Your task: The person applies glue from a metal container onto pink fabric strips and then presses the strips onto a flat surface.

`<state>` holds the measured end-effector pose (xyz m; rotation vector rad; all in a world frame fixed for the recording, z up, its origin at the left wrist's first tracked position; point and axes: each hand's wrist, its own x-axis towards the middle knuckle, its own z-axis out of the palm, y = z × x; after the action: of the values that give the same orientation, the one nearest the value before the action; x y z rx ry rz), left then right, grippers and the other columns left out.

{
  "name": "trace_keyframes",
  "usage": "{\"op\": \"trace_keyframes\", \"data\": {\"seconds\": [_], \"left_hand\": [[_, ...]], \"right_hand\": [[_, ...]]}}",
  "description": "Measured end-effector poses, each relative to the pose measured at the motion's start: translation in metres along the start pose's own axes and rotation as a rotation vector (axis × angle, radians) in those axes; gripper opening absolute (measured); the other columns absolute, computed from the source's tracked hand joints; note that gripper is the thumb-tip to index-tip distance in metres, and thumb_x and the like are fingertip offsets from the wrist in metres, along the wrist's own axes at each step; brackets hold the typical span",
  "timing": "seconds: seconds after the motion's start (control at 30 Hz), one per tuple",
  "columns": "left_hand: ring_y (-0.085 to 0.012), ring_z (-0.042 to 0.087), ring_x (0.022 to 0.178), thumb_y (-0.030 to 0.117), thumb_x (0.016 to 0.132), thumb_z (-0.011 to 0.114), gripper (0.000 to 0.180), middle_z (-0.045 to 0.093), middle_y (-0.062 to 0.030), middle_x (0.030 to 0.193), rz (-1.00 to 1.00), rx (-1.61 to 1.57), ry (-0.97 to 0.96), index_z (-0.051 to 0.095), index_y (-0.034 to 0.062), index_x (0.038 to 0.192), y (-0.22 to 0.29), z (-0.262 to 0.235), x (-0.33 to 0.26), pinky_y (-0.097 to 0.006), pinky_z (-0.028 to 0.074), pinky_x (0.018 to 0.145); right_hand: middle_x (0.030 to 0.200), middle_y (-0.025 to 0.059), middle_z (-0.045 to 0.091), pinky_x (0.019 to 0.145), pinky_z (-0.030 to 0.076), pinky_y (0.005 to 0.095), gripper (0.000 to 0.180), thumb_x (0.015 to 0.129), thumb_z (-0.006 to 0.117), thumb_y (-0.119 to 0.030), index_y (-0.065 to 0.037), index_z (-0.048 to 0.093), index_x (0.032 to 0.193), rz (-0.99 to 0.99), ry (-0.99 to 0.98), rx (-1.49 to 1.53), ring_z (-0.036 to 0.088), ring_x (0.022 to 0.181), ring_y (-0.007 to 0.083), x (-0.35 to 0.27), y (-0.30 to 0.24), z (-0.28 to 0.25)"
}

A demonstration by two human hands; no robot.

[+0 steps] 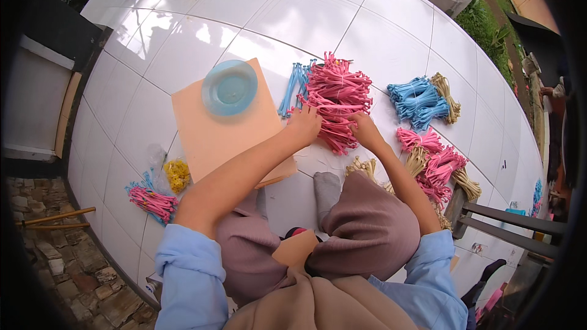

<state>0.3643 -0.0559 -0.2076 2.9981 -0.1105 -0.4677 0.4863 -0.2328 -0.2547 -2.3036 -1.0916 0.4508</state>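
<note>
In front of me lies a big pile of thin pink cords [340, 88] with knobbed ends, gathered in bundles. My left hand [305, 126] is at the pile's left side, its fingers curled on the cords. At the right side my right hand [367, 132] has thumb and fingers closed on the pink cords. The fingertips of both hands are partly hidden among the strands. Loose light-blue cords [292, 91] lie just left of the pile. A peach-coloured board [202, 134] rests beside my left forearm, with a translucent blue bowl [230, 88] on its far part.
Blue bundles [419, 102] and beige bundles [447, 98] lie to the right, with more pink bundles [443, 168] nearer. At left are a bag of yellow pieces [177, 175] and a mixed pink-and-blue bundle [151, 200]. A dark wooden frame [507, 226] stands at right.
</note>
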Motion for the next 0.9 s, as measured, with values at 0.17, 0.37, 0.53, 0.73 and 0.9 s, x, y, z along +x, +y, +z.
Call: {"op": "trace_keyframes", "data": {"seconds": [0.17, 0.37, 0.53, 0.73, 0.9], "left_hand": [[-0.0315, 0.047, 0.11, 0.02, 0.073, 0.065, 0.052, 0.047, -0.0166, 0.118, -0.084, 0.242, 0.49, 0.048, 0.0036, 0.119, -0.006, 0.045, 0.039, -0.052, 0.043, 0.085], [-0.0259, 0.05, 0.103, 0.018, 0.076, 0.059, 0.044, 0.053, -0.0101, 0.107, -0.14, 0.204, 0.156, 0.048, 0.0071, 0.118, -0.005, 0.053, 0.058, -0.044, 0.045, 0.074], [-0.0218, 0.055, 0.091, 0.017, 0.076, 0.059, 0.031, 0.055, -0.0065, 0.096, -0.078, 0.198, 0.243, 0.052, 0.0098, 0.105, -0.013, 0.048, 0.06, -0.038, 0.044, 0.071], [-0.0265, 0.057, 0.087, 0.013, 0.079, 0.055, 0.019, 0.056, -0.0089, 0.091, 0.091, -0.05, 0.414, 0.053, 0.0052, 0.097, -0.02, 0.009, 0.048, -0.039, 0.045, 0.073], [-0.0293, 0.058, 0.084, 0.014, 0.086, 0.052, 0.016, 0.057, -0.0149, 0.088, 0.191, -0.337, 0.267, 0.053, 0.0008, 0.095, -0.011, -0.048, 0.024, -0.039, 0.045, 0.075]], "right_hand": [[0.128, 0.0169, 0.042, 0.102, 0.03, 0.0446, 0.063, 0.071, 0.061, -0.006, 0.001, 0.037, 0.128, -0.227, 0.262, -0.269, 0.036, 0.123, 0.035, 0.008, 0.005, 0.038], [0.112, 0.0147, 0.049, 0.093, 0.037, 0.0402, 0.047, 0.07, 0.061, -0.005, 0.0, 0.049, 0.115, -0.264, 0.17, -0.298, 0.046, 0.108, 0.0307, 0.01, 0.006, 0.05], [0.094, 0.0108, 0.052, 0.077, 0.042, 0.037, 0.027, 0.073, 0.061, -0.007, -0.003, 0.055, 0.099, -0.297, 0.264, -0.227, 0.051, 0.089, 0.0264, 0.008, 0.005, 0.038], [0.082, 0.0068, 0.053, 0.071, 0.043, 0.0349, 0.019, 0.075, 0.061, -0.011, -0.005, 0.058, 0.093, -0.342, 0.346, -0.274, 0.054, 0.079, 0.0237, 0.01, -0.027, -0.026], [0.085, 0.0046, 0.055, 0.077, 0.04, 0.0348, 0.018, 0.076, 0.061, -0.01, -0.007, 0.059, 0.094, -0.474, 0.453, -0.333, 0.054, 0.083, 0.0215, 0.002, -0.077, -0.083]]}}
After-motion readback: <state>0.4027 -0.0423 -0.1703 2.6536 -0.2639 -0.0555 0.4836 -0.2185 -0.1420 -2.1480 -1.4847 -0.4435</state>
